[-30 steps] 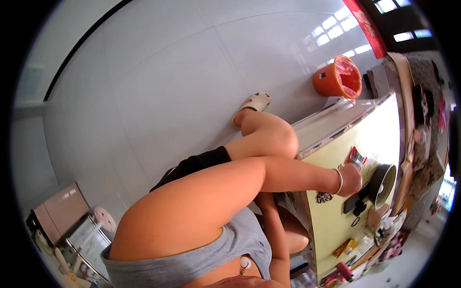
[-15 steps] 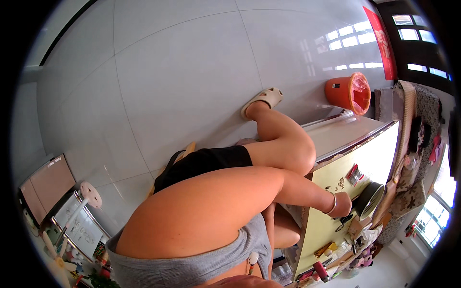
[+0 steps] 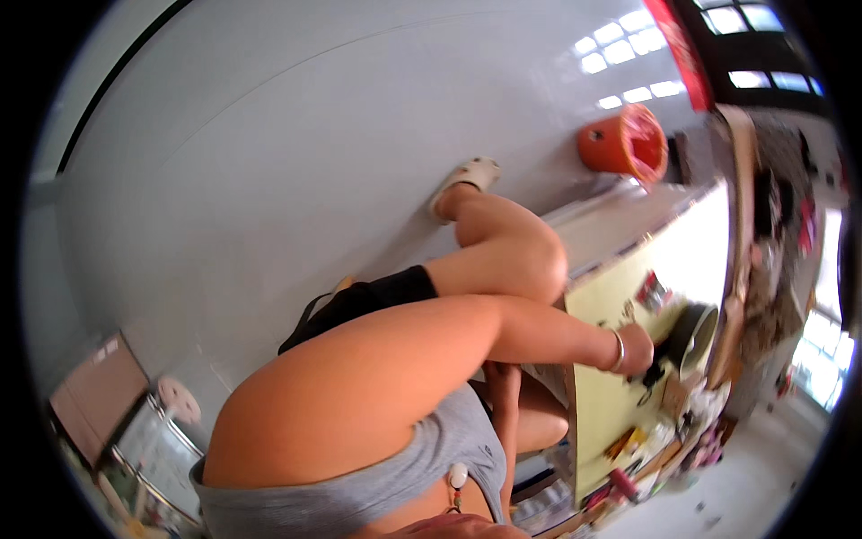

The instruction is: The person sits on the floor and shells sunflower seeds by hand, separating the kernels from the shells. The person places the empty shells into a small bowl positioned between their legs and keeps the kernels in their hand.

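My left hand [image 3: 637, 350], with a pale bracelet at the wrist, is over the pale yellow tabletop [image 3: 593, 332]. Its fingers look curled closed, and I cannot make out what is in them. Just past the fingers sits a dark basin with a light inside [image 3: 693, 337]. Small black items [image 3: 650, 382] lie beside the hand, blurred. A red and white packet [image 3: 654, 292] is on the table to its other side. Below my left arm, my right hand [image 3: 500, 374] is low by my legs, its fingers mostly hidden.
An orange bin [image 3: 620, 144] with a pink liner stands on the grey tiled floor beyond the table end. Yellow packets [image 3: 624, 445], a red cylinder [image 3: 622, 483] and other clutter line the table's far side. A pinkish panel or box [image 3: 99, 395] is at lower left.
The whole view has shifted and blurred, so most things sit slightly more to the left. My left hand stays beside the basin; more of my right hand now shows under the left arm.
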The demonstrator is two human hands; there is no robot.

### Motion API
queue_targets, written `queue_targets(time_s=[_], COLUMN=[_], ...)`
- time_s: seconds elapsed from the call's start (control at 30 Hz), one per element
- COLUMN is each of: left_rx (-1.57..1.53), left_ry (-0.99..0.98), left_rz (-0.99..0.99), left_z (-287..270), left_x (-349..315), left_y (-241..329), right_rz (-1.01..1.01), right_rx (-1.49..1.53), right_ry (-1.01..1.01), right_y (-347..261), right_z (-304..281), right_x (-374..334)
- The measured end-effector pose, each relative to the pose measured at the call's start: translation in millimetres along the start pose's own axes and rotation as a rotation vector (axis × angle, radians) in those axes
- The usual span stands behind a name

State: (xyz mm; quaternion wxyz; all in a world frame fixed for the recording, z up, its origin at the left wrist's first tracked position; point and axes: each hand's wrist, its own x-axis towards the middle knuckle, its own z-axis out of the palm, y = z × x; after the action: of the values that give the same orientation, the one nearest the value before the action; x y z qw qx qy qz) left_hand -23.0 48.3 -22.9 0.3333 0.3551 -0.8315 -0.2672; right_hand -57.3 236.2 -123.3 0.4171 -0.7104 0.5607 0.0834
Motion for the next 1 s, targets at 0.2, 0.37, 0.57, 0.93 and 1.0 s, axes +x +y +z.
queue_targets(time_s=[0.2, 0.37, 0.57, 0.93, 1.0], left_rx=[-0.001, 0.029, -0.002, 0.205, 0.185], left_ry=[-0.101, -0.127, -0.304, -0.094, -0.085], left_rz=[-0.164, -0.109, -0.024, 0.276, 0.281], left_z=[-53.6, -71.0, -53.0, -6.0, -6.5], left_x=[4.5, 0.4, -12.5, -26.9, -23.7], left_y=[-27.4, -53.7, -46.4, -37.9, -37.0], right_rz=[0.053, -0.120, -0.113, -0.212, -0.193], right_rx=[0.124, 0.601, 0.872, 1.175, 1.208], right_ry=[0.018, 0.144, 0.755, 0.865, 0.870], right_y=[-7.0, -17.7, 6.9, 46.5, 48.2], right_z=[-45.8, -119.5, -182.8, -180.7, -178.1], right_x=[-17.8, -48.4, -52.6, -11.1, -8.5])
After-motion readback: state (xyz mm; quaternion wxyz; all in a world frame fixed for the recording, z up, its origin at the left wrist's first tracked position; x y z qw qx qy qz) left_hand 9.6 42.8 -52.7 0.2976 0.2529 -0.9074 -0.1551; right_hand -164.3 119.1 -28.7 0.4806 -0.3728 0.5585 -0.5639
